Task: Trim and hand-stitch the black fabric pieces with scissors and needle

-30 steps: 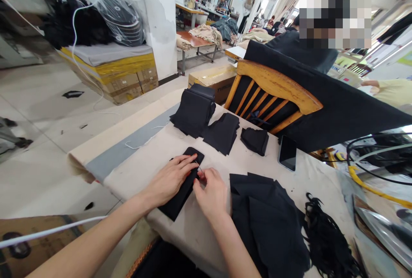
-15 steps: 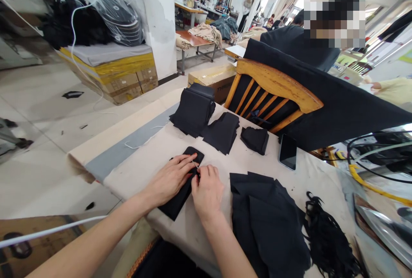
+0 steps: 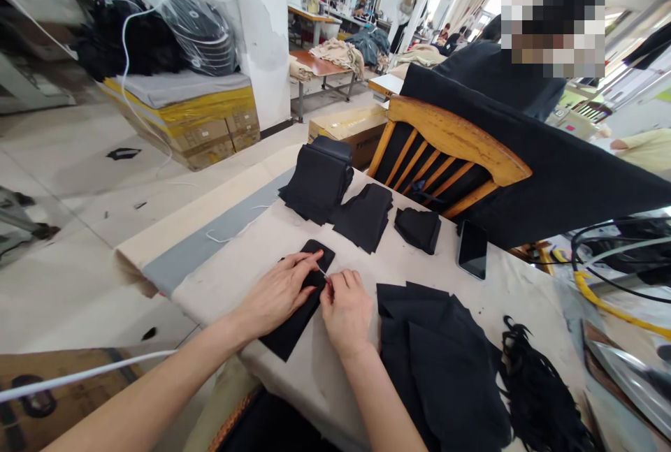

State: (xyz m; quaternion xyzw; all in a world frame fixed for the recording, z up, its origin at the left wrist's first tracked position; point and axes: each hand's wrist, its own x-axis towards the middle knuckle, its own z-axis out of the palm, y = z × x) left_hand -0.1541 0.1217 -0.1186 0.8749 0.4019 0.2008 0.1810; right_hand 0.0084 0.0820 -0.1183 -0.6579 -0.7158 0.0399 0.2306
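Observation:
A narrow black fabric piece [image 3: 287, 340] lies slantwise near the front edge of the cloth-covered table [image 3: 220, 284]. My left hand [image 3: 283, 291] rests flat on it, fingers stretched out and pressing it down. Pinched in the fingers of my right hand [image 3: 347, 312] is a thin, pale metallic pointed tool [image 3: 323, 272], its tip by my left fingertips. Its handle is mostly covered by my fingers, so its exact kind does not show. To the right of my right hand spreads a loose pile of black fabric pieces [image 3: 445, 368].
Behind the work lie three stacks of cut black fabric: a tall stack [image 3: 319, 176], a middle stack [image 3: 365, 218] and a small stack [image 3: 418, 230]. A phone [image 3: 472, 249], a black strip bundle [image 3: 542, 389] and an iron-like metal object [image 3: 634, 375] are rightward. A wooden chair [image 3: 461, 127] stands beyond.
My right hand has shifted slightly right and away from my left fingers, so more of the thin tool shows. My left hand stays pressed on the fabric. The view has moved slightly.

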